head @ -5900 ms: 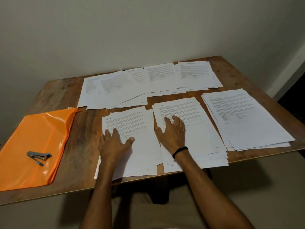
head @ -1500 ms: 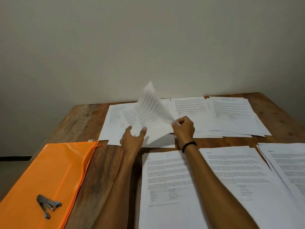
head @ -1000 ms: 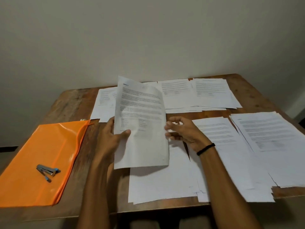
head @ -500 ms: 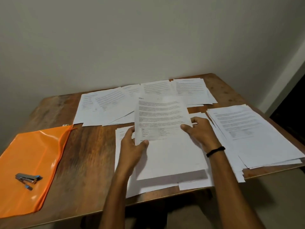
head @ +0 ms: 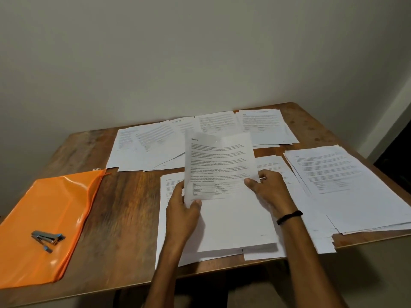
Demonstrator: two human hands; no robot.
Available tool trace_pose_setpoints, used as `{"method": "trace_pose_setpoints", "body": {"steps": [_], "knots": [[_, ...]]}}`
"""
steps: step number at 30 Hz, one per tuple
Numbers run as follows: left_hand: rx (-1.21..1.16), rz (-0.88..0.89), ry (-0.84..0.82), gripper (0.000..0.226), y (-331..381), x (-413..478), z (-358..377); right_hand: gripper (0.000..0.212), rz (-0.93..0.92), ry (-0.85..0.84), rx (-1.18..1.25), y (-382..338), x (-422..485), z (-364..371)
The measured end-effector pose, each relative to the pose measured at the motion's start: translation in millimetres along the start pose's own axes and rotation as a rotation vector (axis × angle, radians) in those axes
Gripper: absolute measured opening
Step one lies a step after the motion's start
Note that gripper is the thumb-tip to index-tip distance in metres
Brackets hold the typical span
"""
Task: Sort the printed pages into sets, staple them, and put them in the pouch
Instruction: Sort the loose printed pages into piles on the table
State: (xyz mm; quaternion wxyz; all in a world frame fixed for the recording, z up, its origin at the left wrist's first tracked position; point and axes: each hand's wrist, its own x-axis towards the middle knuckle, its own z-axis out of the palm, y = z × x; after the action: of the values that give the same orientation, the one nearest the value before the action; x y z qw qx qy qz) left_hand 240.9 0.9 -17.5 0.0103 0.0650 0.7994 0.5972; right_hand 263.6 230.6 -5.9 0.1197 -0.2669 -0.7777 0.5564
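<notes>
wooden table (head: 124,218), held page (head: 220,161), print illegibly blurred

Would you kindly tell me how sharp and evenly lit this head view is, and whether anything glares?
Head view: dim, warm light; bright glare streaks on the orange pouch; body print on the held sheet is soft and barely legible, the far pages even blurrier; the wide angle seems to splay the table.
</notes>
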Motion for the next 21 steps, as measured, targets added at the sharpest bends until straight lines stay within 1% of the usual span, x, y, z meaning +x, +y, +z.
{"method": "trace_pose_setpoints", "body": {"steps": [3, 5, 8, 10, 11, 13, 15, 17, 18, 21], "knots": [[0.043, -0.066, 0.036, 0.058, -10, 4, -11, 0.016, -0.012, 0.001, -0.008, -5, -2, 13], [0.129, -0.093, 0.065, 0.058, -16, 6, -22, 0.025, -0.026, -0.008, -0.095, -8, -6, 29], [0.374, -0.166, 0.095, 0.065, -28, 4, -36, 0.040, -0.032, -0.108, -0.287, -4, -16, 61], [0.548, -0.172, 0.097, 0.074, -40, 2, -43, 0.052, -0.019, -0.156, -0.433, 3, -21, 81], [0.625, -0.179, 0.069, 0.078, -45, 1, -46, 0.059, -0.022, -0.160, -0.509, 5, -23, 88], [0.764, -0.203, 0.011, 0.071, -55, 4, -48, 0.065, -0.083, -0.126, -0.671, 6, -29, 98], [0.839, -0.200, -0.065, 0.058, -59, 6, -48, 0.058, -0.168, -0.106, -0.804, 6, -34, 103], [0.849, -0.180, -0.083, 0.053, -63, 8, -47, 0.042, -0.198, -0.121, -0.868, 7, -37, 104], [0.842, -0.171, -0.082, 0.052, -64, 9, -46, 0.037, -0.195, -0.126, -0.886, 7, -37, 104], [0.817, -0.150, -0.102, 0.051, -69, 13, -46, 0.036, -0.180, -0.106, -0.909, 7, -34, 106]]}}
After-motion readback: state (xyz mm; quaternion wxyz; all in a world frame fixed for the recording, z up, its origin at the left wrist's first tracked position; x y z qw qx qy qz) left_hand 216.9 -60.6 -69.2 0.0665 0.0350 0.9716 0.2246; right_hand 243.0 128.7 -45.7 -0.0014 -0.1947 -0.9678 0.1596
